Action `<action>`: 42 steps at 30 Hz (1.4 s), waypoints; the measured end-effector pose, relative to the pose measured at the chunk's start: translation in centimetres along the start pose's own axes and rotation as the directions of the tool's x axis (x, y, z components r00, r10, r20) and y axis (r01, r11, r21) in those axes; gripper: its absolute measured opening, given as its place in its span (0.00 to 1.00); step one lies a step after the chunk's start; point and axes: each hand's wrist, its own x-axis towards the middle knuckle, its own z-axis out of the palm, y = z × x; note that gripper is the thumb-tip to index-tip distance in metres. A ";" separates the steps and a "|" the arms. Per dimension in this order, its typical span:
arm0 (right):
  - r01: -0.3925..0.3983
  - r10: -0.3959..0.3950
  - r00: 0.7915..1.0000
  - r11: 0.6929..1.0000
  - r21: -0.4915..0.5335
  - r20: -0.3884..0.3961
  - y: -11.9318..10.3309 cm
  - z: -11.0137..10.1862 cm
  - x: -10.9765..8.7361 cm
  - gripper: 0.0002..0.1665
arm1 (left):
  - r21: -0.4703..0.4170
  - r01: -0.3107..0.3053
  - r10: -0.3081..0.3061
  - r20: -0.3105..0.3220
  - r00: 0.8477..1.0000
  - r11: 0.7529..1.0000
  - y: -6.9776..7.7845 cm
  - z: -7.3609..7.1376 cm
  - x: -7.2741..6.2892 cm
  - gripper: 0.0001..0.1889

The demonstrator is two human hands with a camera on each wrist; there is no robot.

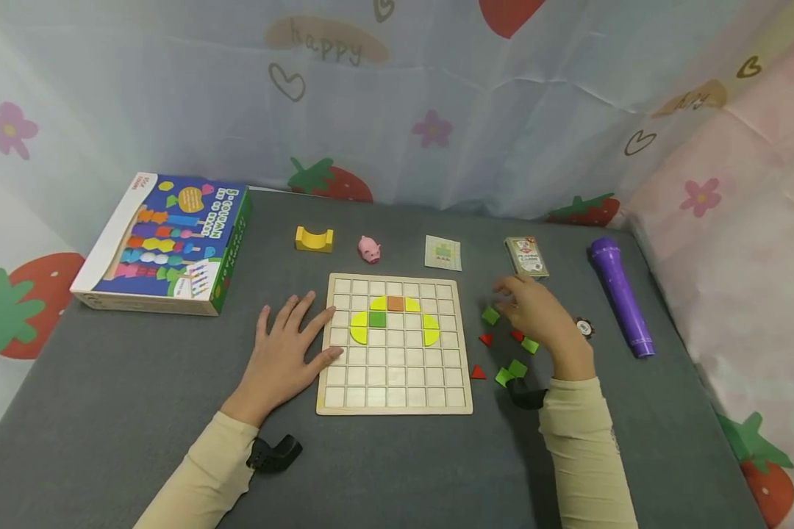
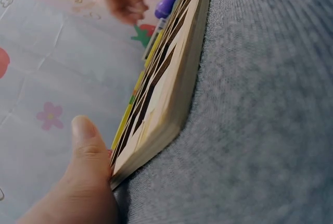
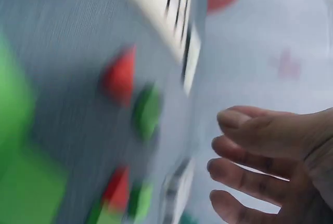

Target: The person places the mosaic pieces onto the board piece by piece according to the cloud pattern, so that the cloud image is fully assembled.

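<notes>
A wooden grid board [image 1: 395, 400] lies flat, carrying several yellow quarter-round pieces [image 1: 359, 328], an orange square [image 1: 395, 303] and a green square [image 1: 377, 319]. My left hand [image 1: 287, 360], fingers spread, rests at the board's left edge; its thumb [image 2: 86, 151] shows beside the board's corner in the left wrist view. To the right of the board, my right hand [image 1: 536, 312] is over loose green blocks [image 1: 491, 315] and red triangles [image 1: 478, 372]. Its fingers are loosely bent with nothing between them, as the right wrist view shows [image 3: 260, 166].
Behind the board stand a yellow curved block [image 1: 314, 240], a pink pig figure [image 1: 369, 249], a pattern card [image 1: 442, 253] and a card deck [image 1: 526, 256]. A game box [image 1: 165, 242] lies at left, a purple tube [image 1: 622, 297] at right. A small round object [image 1: 584, 328] sits beside my right wrist.
</notes>
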 end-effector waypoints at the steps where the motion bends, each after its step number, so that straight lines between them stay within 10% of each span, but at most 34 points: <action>1: -0.012 0.012 1.000 1.000 -0.005 -0.002 1.1 -0.2 -0.3 0.19 | 0.012 0.006 -0.006 0.008 1.000 1.000 0.0 0.0 0.0 0.38; 8: -0.007 0.008 1.000 0.999 -0.044 0.021 5.3 0.0 -1.4 0.23 | 0.020 0.018 -0.018 0.037 0.999 1.000 0.0 -0.2 0.0 0.39; 25: -0.015 0.013 1.000 0.997 -0.073 -0.016 5.5 0.6 -0.8 0.15 | 0.001 0.043 -0.043 0.044 0.998 0.999 0.0 -0.3 0.2 0.40; 42: 0.156 -0.155 0.988 0.987 -0.043 0.025 -4.6 1.3 0.1 0.19 | -0.001 0.025 -0.025 0.066 0.998 1.000 -0.1 -0.4 0.1 0.43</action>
